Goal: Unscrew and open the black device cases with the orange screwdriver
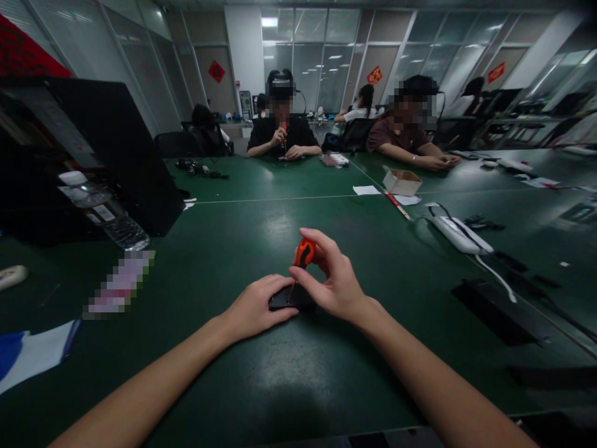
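Note:
A small flat black case [280,301] lies on the green tabletop [224,249] in front of me. My left hand [261,302] grips its left end, thumb along the near edge and fingers along the far edge. In my right hand [333,280] is an orange and black screwdriver [305,252], held by its handle between thumb and fingers. The thin shaft slants down to the top of the case. My right hand covers part of the case's right end, and the exact spot under the tip is too small to make out.
To the left stand a plastic water bottle [109,211] and a large black cabinet [121,130]. At right lie a white power strip [459,233] and a black box [501,311]. A small open carton [402,182] sits farther back. Two people sit across the table.

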Tool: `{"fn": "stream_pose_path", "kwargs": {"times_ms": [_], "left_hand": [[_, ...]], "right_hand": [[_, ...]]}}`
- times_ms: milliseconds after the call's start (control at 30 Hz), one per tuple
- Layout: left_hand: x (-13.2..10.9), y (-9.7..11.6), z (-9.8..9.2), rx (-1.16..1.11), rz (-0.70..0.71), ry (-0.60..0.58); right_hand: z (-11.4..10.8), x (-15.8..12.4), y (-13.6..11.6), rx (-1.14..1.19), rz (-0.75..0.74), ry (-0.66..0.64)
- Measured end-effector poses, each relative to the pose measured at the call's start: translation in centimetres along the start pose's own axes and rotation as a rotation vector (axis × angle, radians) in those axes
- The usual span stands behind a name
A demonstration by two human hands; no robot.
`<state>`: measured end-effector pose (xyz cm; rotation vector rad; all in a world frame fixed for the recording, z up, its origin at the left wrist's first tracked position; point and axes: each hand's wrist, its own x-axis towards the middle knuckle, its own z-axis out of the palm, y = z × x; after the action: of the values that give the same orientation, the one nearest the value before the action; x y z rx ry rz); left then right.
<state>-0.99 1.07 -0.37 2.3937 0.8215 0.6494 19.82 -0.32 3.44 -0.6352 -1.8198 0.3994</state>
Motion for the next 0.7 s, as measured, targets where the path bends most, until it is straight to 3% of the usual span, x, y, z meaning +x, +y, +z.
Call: {"fn": "stream_pose_path", "kwargs": {"times_ms": [700], "left_hand": [[-0.47, 0.34, -0.01, 0.000, 0.141, 0.072]], "right_hand": [[0.46, 0.35, -0.94, -0.053, -0.186, -0.010]]}}
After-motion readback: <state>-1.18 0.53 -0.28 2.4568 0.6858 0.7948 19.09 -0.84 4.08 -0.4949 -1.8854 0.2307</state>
